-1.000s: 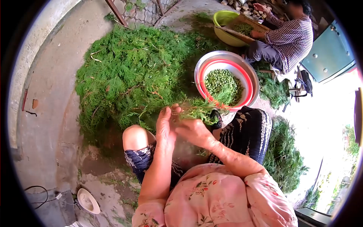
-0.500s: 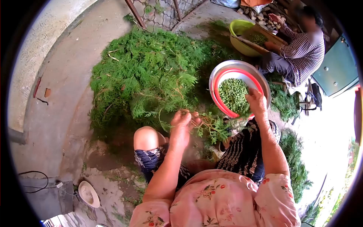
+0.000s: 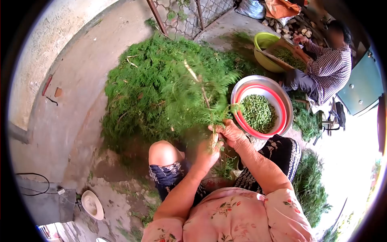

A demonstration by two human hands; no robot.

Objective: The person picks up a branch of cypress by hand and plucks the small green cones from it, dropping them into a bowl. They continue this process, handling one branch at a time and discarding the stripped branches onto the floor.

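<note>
A leafy green branch (image 3: 204, 94) rises from my hands over a large heap of cut greenery (image 3: 141, 88). My left hand (image 3: 207, 153) is closed round its lower end and slightly blurred. Beside it, my right hand (image 3: 231, 134) pinches the same branch close to the stem. Just right of my right hand is a metal basin (image 3: 288, 105) with a red-rimmed bowl (image 3: 287, 115) inside, holding small round green pods or berries (image 3: 258, 113).
At the upper right a person in a checked shirt (image 3: 332, 66) sits with a tray of green bits (image 3: 288, 56) over a yellow-green tub (image 3: 264, 40). More greenery (image 3: 310, 185) lies at the right. A pale hat-like dish (image 3: 92, 205) is lower left.
My right hand has left the bowl and joined my left hand at the stem. A larger branch now stands up from my hands. The view has shifted slightly.
</note>
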